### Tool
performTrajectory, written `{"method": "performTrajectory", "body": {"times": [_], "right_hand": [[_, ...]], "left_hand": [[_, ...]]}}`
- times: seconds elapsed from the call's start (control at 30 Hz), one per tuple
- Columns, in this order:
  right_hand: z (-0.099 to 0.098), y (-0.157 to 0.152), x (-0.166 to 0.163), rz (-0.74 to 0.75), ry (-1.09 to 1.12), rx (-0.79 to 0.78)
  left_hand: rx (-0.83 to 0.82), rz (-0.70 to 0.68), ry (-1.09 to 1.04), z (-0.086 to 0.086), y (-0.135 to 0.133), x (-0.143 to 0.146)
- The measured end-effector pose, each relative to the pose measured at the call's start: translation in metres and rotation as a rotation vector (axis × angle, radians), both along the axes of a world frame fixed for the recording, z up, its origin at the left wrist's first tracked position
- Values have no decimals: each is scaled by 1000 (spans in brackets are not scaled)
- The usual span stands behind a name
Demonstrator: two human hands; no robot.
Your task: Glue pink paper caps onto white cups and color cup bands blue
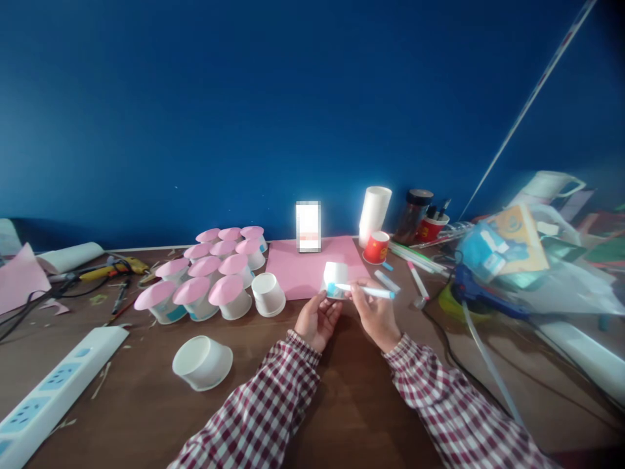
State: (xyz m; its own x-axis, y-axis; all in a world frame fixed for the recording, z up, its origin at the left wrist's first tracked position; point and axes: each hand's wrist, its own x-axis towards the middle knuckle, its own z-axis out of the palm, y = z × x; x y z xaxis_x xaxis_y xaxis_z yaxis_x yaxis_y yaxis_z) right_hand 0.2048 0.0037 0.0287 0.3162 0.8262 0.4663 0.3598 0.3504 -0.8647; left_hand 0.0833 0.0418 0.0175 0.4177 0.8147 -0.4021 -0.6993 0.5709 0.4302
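Observation:
My left hand [318, 320] has its fingers closed around the lower side of a white paper cup [335, 270], which stands upside down at the front of a pink sheet [288, 270]. A blue patch shows on the cup's side. In my right hand [375, 316] a white and light-blue marker [368, 290] is pinched, its left end at the blue patch. Left of my hands stands an upturned white cup [268, 294]. Several more cups with pink cone tops [227, 290] stand in rows beside it. Nearer the front, another white cup [202, 362] lies tilted.
A white power strip [58, 384] lies front left, with a yellow glue gun [114, 268] behind it. A stack of white cups [375, 212], a red cup [376, 247], a dark jar [413, 215] and loose markers [417, 280] are right. A blue glue gun [488, 293] and plastic bags crowd the far right.

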Motion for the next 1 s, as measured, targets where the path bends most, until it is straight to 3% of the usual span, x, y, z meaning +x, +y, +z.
{"method": "performTrajectory", "body": {"times": [0.7, 1.0], "right_hand": [[-2, 0, 2, -8, -18, 16], [3, -1, -1, 28, -51, -70]], "left_hand": [[0, 11, 28, 1, -2, 0], [4, 27, 3, 1, -1, 1]]}}
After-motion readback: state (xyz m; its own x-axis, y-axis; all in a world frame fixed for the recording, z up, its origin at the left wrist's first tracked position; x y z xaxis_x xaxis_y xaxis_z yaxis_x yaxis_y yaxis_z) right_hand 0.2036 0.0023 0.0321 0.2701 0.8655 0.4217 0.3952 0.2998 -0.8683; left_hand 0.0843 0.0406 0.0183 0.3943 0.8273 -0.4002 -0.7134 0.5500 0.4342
